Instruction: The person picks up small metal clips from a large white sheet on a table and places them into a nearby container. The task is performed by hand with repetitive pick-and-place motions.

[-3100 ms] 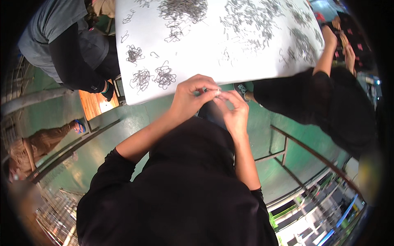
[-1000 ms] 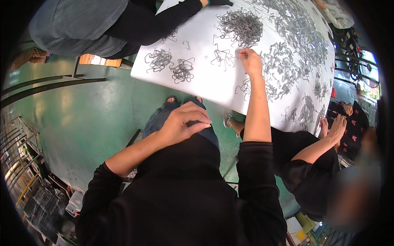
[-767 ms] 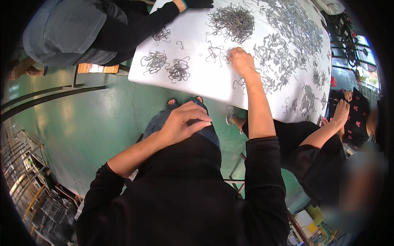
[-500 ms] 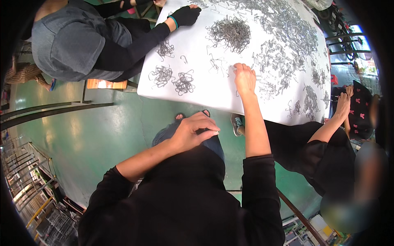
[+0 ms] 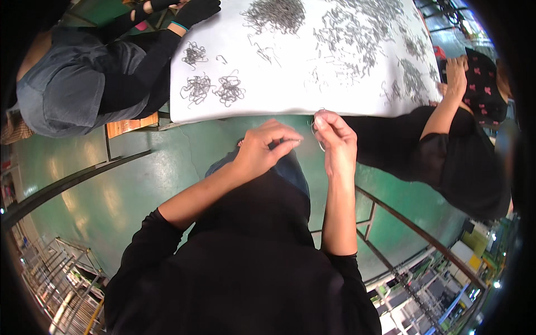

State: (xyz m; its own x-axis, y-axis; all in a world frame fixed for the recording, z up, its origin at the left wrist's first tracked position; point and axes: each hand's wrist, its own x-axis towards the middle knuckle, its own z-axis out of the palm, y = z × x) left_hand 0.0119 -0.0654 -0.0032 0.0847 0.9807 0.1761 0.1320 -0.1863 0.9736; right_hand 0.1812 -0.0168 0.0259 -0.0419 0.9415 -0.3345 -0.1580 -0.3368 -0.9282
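Wire clip (image 5: 318,131), seemingly pinched in right hand (image 5: 335,139), pulled back off table (image 5: 290,100).

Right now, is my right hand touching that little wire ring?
Touching. The head view shows the right hand pinching the wire ring at its fingertips.

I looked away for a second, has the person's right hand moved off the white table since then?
Yes. The right hand was out on the white table among the wire pieces; now it is back past the near edge, beside the left hand, pinching a thin wire loop.
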